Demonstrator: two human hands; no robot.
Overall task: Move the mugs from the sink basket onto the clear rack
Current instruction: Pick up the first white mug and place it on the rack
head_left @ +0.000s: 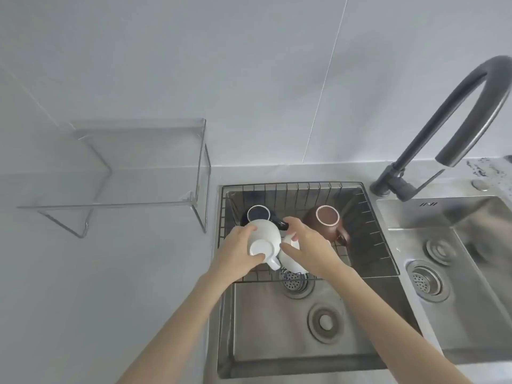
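The left hand (238, 252) is wrapped around a white mug (263, 239), fingers over its far side and thumb against its upturned base, so the mug is tilted with its base toward the camera and its handle pointing down and to the right. The right hand (304, 245) is curled over a second white mug (292, 259) just beside the first; it covers most of this mug, and its fingers lie on the mug's top and left side, so it appears to be grasping it, though the grip itself is largely hidden.

Both hands are over the near left part of the wire sink basket (382, 261), which sits across the far half of the left sink basin (277, 342). Farther back in the basket a dark blue mug (259, 214) stands upside down at the left, partly behind the held white mug, and a brown mug (327, 220) stands upside down at the right, its handle turned to the near right.

The clear rack (133, 162) stands on the table (97, 273) well to the left of the sink, against the wall, with no mug on it. A dark curved faucet (448, 120) rises at the far right, between the left basin and a second basin (471, 259) to the right.
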